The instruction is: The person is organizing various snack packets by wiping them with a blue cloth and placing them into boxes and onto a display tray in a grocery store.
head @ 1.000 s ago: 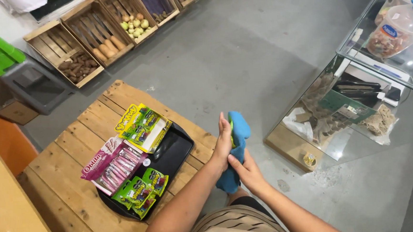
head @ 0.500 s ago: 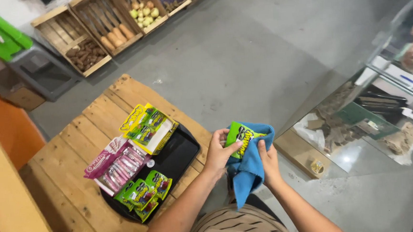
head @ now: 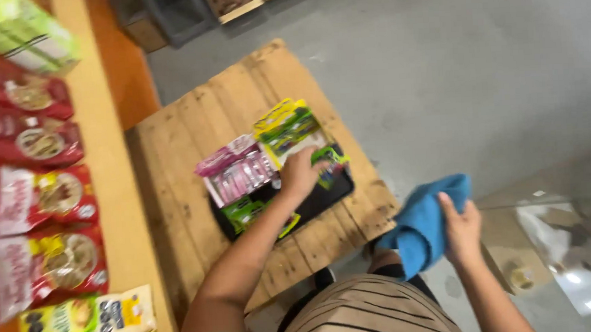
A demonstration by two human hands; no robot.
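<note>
The left hand (head: 299,174) reached over the black tray (head: 325,197) on the wooden pallet table (head: 196,213), its fingers curled and pinched on a small green packet (head: 328,165) at the tray's far right corner. The view was blurred there, so whether the packet already rested on the tray could not be told. It looked like a light, thin foil pouch, probably slick and crinkly, soft enough to bend; a pinch at its edge or top seam seemed the best hold, since a squeeze on the middle might crush what is inside. The right hand (head: 460,228) hung past the table's right edge, fingers closed over a bunched blue cloth (head: 419,223), limp and easy to grip anywhere. On the tray's left side lay a pink box of packets (head: 238,173), a yellow-green box (head: 286,125) beyond it, and more green packets (head: 247,212) toward the near edge. Red bags (head: 31,196) lined the orange shelf (head: 107,157) at left.
</note>
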